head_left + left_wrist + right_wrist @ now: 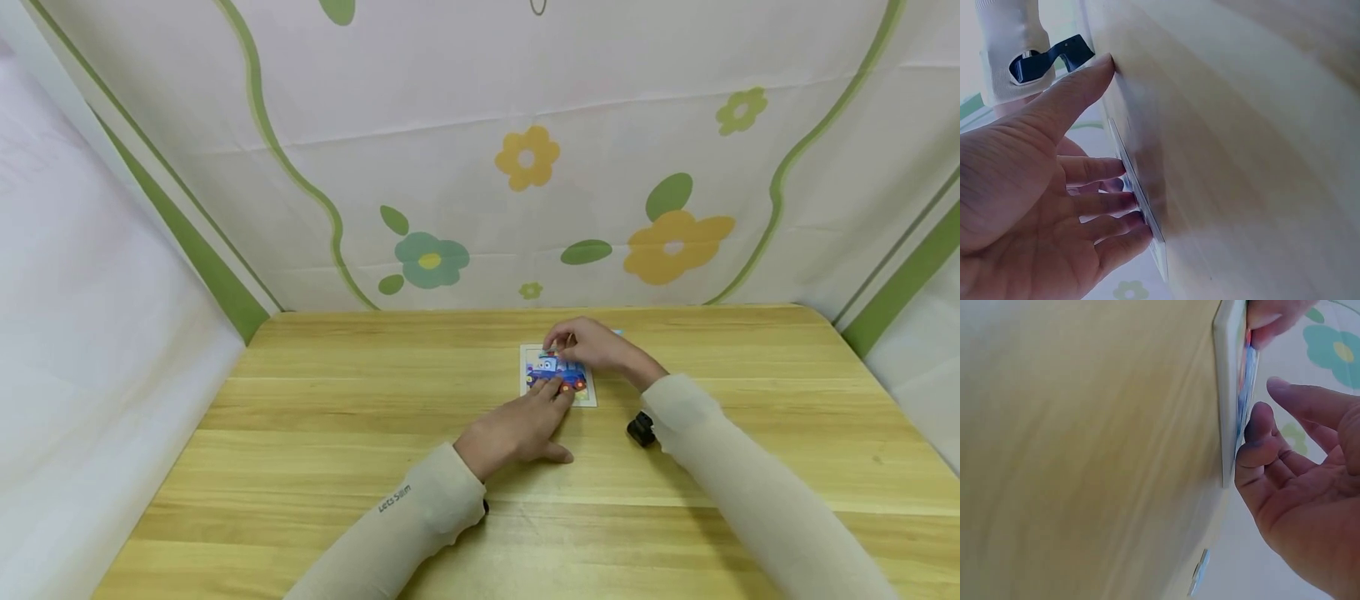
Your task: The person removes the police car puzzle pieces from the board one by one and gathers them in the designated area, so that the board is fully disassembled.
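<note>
A small flat picture board point(590, 396) with a pale border lies on the table, showing a blue cartoon vehicle. My left hand point(517, 429) rests its extended fingertips on the board's near part, its thumb spread out to the side. In the left wrist view, the fingers point(1107, 203) meet the board's face. Over the far right part of the board is my right hand point(592, 343), its fingers bent down towards the picture. The right wrist view shows the right thumb and fingers point(1260, 422) apart, fingertips right at the board, with nothing visible between them.
Behind the right hand, a small thin light-blue piece point(617, 332) lies on the wooden table point(360, 392). A black device point(641, 429) sits at the right cuff. A white flower-patterned cloth point(450, 167) hangs along the table's far edge.
</note>
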Motion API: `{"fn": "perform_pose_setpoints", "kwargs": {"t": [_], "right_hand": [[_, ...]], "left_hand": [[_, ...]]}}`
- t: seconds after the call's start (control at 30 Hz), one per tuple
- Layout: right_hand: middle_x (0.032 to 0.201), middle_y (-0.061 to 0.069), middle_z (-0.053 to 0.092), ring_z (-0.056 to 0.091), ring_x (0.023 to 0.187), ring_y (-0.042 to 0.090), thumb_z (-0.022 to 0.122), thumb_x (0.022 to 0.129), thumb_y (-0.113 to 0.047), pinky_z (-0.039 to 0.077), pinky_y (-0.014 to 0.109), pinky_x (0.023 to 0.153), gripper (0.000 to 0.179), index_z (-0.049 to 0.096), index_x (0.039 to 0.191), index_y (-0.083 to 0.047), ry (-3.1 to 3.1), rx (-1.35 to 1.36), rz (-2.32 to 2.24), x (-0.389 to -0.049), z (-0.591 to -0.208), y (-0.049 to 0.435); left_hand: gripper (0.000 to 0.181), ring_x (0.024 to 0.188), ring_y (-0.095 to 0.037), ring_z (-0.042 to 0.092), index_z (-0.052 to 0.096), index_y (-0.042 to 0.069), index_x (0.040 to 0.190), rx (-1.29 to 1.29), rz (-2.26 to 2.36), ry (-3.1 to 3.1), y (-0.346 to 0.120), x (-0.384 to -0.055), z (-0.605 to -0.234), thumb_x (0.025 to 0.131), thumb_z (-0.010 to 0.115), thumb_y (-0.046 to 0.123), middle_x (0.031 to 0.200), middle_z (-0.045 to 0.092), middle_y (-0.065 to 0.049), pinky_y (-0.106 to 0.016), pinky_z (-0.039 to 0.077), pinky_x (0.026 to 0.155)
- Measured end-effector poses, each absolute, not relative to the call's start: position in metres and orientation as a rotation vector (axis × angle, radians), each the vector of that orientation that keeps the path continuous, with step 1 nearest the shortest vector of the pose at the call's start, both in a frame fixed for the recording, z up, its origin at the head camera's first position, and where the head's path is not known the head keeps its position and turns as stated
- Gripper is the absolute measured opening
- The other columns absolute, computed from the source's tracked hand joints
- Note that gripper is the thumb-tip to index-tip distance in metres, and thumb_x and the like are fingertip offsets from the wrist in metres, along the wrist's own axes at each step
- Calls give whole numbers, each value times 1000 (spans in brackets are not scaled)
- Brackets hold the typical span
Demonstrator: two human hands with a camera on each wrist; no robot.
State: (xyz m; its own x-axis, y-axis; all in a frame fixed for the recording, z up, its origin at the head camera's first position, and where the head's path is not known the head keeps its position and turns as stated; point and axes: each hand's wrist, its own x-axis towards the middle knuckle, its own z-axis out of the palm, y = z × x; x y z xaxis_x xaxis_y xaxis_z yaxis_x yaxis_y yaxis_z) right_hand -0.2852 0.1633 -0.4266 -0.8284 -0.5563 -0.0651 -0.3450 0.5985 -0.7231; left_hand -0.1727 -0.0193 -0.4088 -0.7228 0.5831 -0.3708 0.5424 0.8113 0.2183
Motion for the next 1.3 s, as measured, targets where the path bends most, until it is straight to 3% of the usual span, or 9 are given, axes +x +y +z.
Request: {"fn": "perform_pose_setpoints", "kwargs": {"t": [0.8, 1.3], "right_hand": [[85, 11, 64, 51, 71, 17, 61, 97, 6, 45, 30, 66, 23, 76, 112, -3, 2479, -680, -1053, -290, -431, 154], [96, 14, 65, 53, 80, 21, 58, 96, 11, 46, 31, 70, 26, 74, 112, -2, 2447, -706, -1002, -289, -424, 154]], "left_hand": [[92, 164, -30, 15, 23, 13, 168, 834, 114, 2562, -19, -172, -407, 98, 67, 54, 177, 10, -12, -38, 26, 131], [92, 164, -31, 16, 23, 12, 168, 868, 111, 2568, -21, -172, -408, 99, 68, 53, 177, 12, -13, -38, 27, 131]]}}
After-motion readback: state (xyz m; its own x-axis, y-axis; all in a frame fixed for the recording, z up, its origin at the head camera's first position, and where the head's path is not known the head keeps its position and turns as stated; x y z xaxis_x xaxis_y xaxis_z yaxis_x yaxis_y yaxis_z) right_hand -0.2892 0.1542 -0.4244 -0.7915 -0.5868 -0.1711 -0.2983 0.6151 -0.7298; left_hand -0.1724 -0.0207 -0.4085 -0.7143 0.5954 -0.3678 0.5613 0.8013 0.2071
